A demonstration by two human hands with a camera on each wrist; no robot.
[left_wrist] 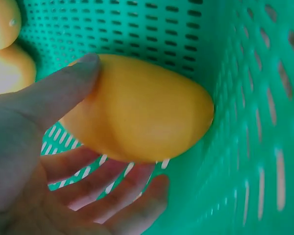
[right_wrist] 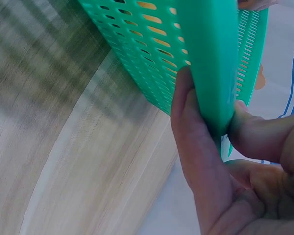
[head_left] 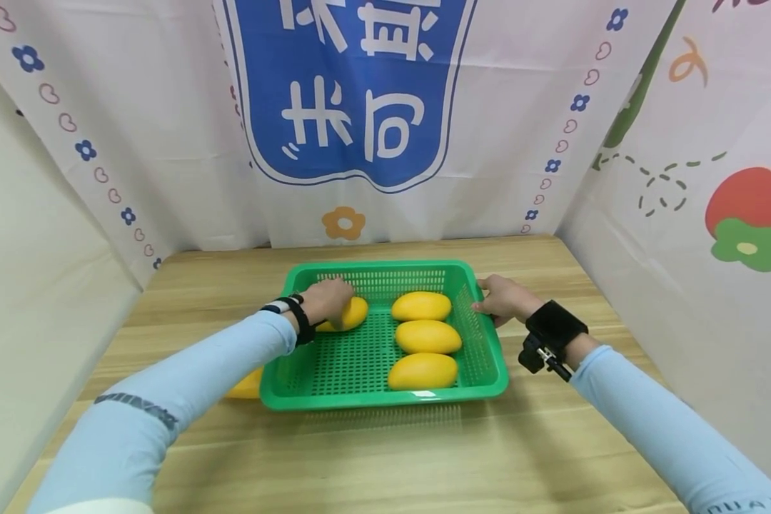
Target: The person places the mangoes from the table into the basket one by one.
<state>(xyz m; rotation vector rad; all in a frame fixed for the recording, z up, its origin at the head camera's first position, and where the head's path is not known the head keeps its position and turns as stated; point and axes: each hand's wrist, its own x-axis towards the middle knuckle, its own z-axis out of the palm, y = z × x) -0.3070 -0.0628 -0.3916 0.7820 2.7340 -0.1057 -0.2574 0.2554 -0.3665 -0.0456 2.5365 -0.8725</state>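
A green plastic basket [head_left: 385, 401] with slotted walls stands on the wooden table. Inside, at its left end, my left hand [head_left: 326, 300] holds a yellow mango [left_wrist: 147, 107], thumb on one side and fingers curled under the other. The mango's tip lies close to the basket wall in the left wrist view. My right hand [right_wrist: 210, 161] pinches the basket's right rim between thumb and fingers. Three more mangoes sit in a column in the right half of the basket: a far one [head_left: 421, 306], a middle one [head_left: 427, 337] and a near one [head_left: 422, 372].
Another yellow mango [head_left: 247, 385] lies on the table [head_left: 360, 464] left of the basket, partly hidden by my left forearm. White printed cloth [head_left: 167, 178] hangs behind the table and along its sides.
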